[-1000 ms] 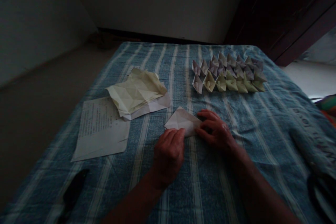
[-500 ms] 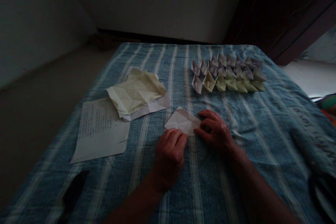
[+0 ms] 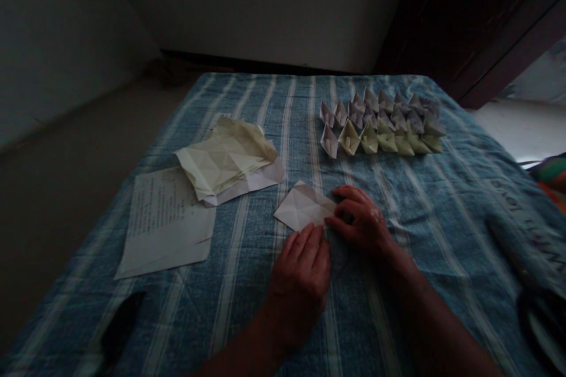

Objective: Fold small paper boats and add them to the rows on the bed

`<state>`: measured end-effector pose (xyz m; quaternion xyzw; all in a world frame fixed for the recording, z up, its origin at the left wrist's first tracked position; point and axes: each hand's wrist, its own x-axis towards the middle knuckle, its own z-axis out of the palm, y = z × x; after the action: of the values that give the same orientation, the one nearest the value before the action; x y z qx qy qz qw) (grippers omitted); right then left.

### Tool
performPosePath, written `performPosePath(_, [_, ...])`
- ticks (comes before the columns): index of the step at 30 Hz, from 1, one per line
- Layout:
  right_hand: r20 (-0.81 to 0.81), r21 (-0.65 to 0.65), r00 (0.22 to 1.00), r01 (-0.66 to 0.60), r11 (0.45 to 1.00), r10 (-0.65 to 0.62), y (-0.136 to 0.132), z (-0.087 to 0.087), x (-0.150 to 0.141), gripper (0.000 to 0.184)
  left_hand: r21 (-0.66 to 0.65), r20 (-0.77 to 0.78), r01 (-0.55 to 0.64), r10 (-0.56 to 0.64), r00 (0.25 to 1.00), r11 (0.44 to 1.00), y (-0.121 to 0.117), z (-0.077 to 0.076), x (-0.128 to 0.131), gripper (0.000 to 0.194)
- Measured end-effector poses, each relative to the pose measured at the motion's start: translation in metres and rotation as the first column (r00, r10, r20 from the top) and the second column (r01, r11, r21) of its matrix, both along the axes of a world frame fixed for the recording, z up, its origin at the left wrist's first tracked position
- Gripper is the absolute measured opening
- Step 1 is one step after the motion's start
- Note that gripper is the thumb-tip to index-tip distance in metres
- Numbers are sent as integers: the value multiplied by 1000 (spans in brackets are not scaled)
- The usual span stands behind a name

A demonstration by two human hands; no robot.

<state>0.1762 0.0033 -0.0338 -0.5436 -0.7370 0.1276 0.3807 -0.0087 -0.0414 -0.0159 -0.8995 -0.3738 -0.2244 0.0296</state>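
Observation:
A small folded sheet of white paper [image 3: 303,205] with crease lines lies in front of me on the striped cloth. My left hand [image 3: 303,283] rests at its near edge, the fingers stretched out together with their tips touching the paper. At the right corner, the thumb and fingers of my right hand [image 3: 360,221] pinch the paper, hiding that corner. Beyond it to the right stand rows of folded paper boats [image 3: 349,140], some pale purple, others yellowish.
A stack of creased yellowish sheets [image 3: 225,156] and a printed page [image 3: 170,224] lie to the left. Scissors [image 3: 533,288] lie at the right. A dark pointed object [image 3: 120,327] sits near left. Blue striped cloth [image 3: 247,283] covers the table.
My left hand has slid right along the paper's near edge, its fingers straightening from a curled pose. The paper's left part is now uncovered. My right hand stays at the right corner.

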Motion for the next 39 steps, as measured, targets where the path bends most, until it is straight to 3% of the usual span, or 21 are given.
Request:
performPosePath(10, [-19,26,999,-48,999,48,2,-2,4,5,18,-8,-13,13,1000,1000,-1,0,1,30])
performPosePath(22, [44,47,996,-81,996,79,1,-2,3,10,26,0,-23,23,1000,999,0,2,1,28])
performPosePath(34, [-75,-4,981,-180,984,179,4,-5,16,24,-16,2,-11,11,1000,1000,2,4,-1,28])
performPosePath(39, [-131,48,977,-162,986,167,2,1,13,24,-14,19,-13,13,1000,1000,2,4,1,27])
